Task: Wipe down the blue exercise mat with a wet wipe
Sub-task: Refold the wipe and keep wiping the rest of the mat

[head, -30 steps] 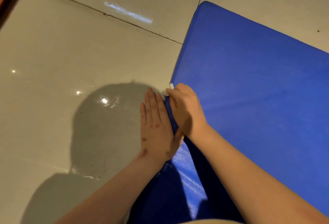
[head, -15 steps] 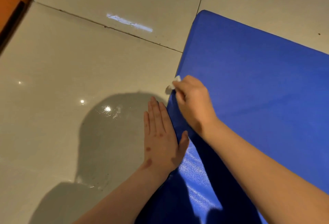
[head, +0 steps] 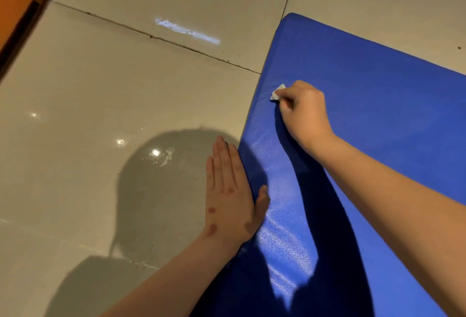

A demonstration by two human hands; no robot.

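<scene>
Wiping the blue mat (head: 378,120) along its left edge.
Head view: my right hand (head: 303,112) pinches the wet wipe (head: 277,92) in curled fingers near the mat's far-left corner. My left hand (head: 230,200) lies flat on the floor (head: 100,115), fingers together, touching the mat's edge. Next, I'd sweep across the far end.

Most of the wipe (head: 277,93) hides inside the right hand (head: 303,113); the mat (head: 383,127) runs off the right edge.

Open blue exercise mat (head: 378,120) stretches ahead and right of the right hand (head: 303,112); the left hand (head: 228,200) lies flat along its left edge.
</scene>
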